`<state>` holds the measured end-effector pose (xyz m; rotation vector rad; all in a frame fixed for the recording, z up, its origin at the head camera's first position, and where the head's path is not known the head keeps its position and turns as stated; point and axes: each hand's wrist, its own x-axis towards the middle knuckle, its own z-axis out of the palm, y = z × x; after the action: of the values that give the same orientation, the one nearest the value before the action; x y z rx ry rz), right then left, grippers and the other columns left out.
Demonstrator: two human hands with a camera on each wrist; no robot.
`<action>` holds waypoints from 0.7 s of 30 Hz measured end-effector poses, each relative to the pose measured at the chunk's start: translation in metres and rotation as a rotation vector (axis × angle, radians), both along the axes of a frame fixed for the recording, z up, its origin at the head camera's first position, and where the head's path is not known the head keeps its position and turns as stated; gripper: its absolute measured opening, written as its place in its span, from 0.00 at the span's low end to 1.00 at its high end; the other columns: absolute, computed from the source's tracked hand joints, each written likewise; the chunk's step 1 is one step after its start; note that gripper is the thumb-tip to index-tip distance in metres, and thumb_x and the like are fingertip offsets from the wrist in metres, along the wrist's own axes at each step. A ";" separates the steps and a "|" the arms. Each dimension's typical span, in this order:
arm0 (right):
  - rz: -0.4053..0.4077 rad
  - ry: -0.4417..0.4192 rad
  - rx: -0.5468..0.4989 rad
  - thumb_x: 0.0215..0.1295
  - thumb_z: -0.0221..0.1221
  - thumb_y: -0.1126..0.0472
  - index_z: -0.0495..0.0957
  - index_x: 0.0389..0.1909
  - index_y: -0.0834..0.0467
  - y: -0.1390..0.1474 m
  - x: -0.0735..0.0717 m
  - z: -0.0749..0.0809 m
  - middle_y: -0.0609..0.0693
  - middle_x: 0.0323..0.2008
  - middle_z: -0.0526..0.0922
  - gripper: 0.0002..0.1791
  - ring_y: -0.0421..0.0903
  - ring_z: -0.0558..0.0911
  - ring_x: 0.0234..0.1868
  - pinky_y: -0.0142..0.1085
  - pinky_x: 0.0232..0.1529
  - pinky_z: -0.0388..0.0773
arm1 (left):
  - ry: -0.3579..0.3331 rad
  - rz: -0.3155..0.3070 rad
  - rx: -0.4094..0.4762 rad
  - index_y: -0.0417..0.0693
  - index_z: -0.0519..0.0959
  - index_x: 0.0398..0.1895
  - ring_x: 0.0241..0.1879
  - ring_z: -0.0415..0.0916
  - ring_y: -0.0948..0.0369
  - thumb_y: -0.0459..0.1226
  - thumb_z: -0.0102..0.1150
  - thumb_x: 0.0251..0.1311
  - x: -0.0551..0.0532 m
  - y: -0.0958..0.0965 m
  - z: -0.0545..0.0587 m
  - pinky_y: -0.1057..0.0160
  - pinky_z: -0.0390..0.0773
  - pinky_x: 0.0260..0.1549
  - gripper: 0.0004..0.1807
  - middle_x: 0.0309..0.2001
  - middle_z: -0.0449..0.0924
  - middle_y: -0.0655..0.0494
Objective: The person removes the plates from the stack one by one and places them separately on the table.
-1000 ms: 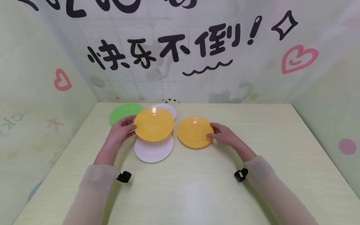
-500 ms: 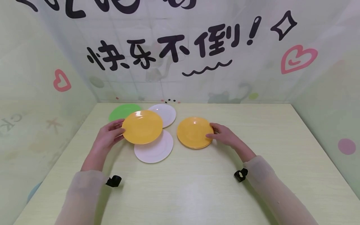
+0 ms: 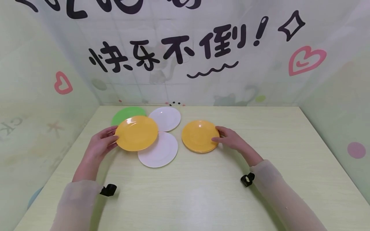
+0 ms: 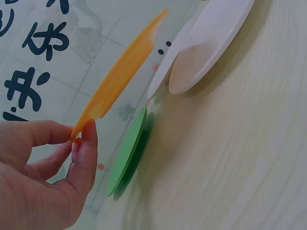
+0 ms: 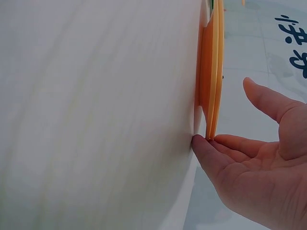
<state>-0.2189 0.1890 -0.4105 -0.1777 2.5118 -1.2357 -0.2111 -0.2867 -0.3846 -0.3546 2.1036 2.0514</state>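
Note:
My left hand [image 3: 99, 142] pinches the left rim of a yellow-orange plate [image 3: 136, 133] between thumb and fingers and holds it above the table. In the left wrist view this plate [image 4: 115, 72] is tilted and clear of the surface. Partly covered by it in the head view are a green plate [image 3: 125, 115] and a front white plate [image 3: 163, 150]. Behind them lies another white plate [image 3: 166, 118]. My right hand [image 3: 229, 138] touches the right edge of a stack of orange plates [image 3: 199, 136]. In the right wrist view, straight fingertips [image 5: 223, 139] meet the rims, while the thumb stands apart.
The pale wooden table [image 3: 185, 192] is bordered at the back by a printed sheet [image 3: 185, 86] with black lettering. More sheeting rises at the left and right sides. A black band or mount [image 3: 109, 190] sits at the left wrist, another mount [image 3: 247, 179] at the right.
My left hand has carried the held orange plate leftward and slightly nearer, uncovering more of both white plates. My right hand and the orange stack have stayed put.

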 end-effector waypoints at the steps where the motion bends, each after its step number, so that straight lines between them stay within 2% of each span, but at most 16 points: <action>1: -0.001 -0.001 0.000 0.72 0.58 0.53 0.51 0.76 0.69 0.000 0.000 0.000 0.65 0.77 0.55 0.42 0.60 0.57 0.78 0.53 0.77 0.59 | -0.003 0.002 -0.003 0.47 0.59 0.76 0.38 0.80 0.73 0.34 0.61 0.66 0.001 -0.002 0.000 0.75 0.85 0.40 0.36 0.47 0.72 0.67; 9: -0.005 -0.005 0.006 0.72 0.58 0.53 0.51 0.76 0.68 0.000 0.000 -0.001 0.64 0.77 0.55 0.42 0.60 0.57 0.78 0.53 0.77 0.59 | -0.039 0.049 0.045 0.52 0.65 0.72 0.36 0.81 0.73 0.33 0.63 0.64 0.005 -0.015 -0.001 0.74 0.85 0.38 0.33 0.42 0.77 0.70; 21: 0.000 0.001 0.011 0.72 0.58 0.53 0.51 0.76 0.69 0.001 -0.001 -0.003 0.65 0.77 0.55 0.41 0.60 0.57 0.77 0.53 0.77 0.59 | -0.033 0.048 0.083 0.59 0.73 0.59 0.34 0.80 0.71 0.31 0.63 0.63 0.013 -0.035 -0.010 0.73 0.86 0.36 0.23 0.39 0.79 0.72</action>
<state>-0.2201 0.1898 -0.4133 -0.1756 2.5188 -1.2218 -0.1983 -0.3212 -0.3946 -0.4277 2.0025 2.1374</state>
